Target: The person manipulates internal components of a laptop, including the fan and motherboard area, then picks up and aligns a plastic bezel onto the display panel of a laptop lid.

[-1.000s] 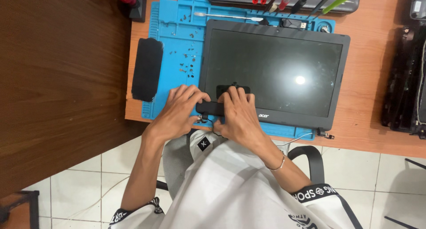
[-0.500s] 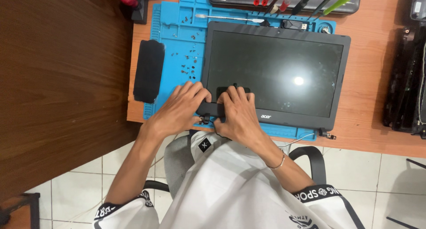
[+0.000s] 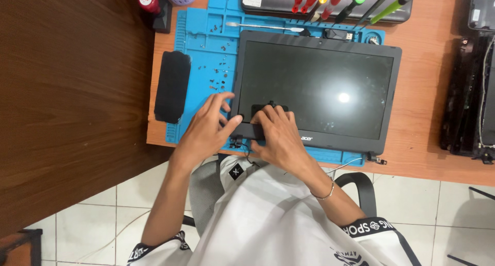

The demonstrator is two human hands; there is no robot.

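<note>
A detached laptop screen panel (image 3: pixel 319 90) with a dark bezel lies face up on a blue repair mat (image 3: pixel 206 44). My left hand (image 3: pixel 206 129) grips the panel's lower left corner, thumb pressed on the bezel. My right hand (image 3: pixel 276 134) rests on the bottom bezel just beside it, fingers over a small black flat part (image 3: pixel 268 109) lying on the glass. A metal hinge (image 3: pixel 236 141) sticks out below the corner between my hands.
A black oblong pad (image 3: pixel 172 85) lies on the mat's left edge, several loose screws (image 3: pixel 219 75) beside it. Screwdrivers (image 3: pixel 335 0) sit in a rack at the back. Another dismantled laptop (image 3: pixel 472 90) is at right. A dark wooden table (image 3: pixel 67 90) is on the left.
My left hand has shifted slightly, its thumb now on the bezel corner. The right hand stays on the bottom bezel. The panel has not visibly moved.
</note>
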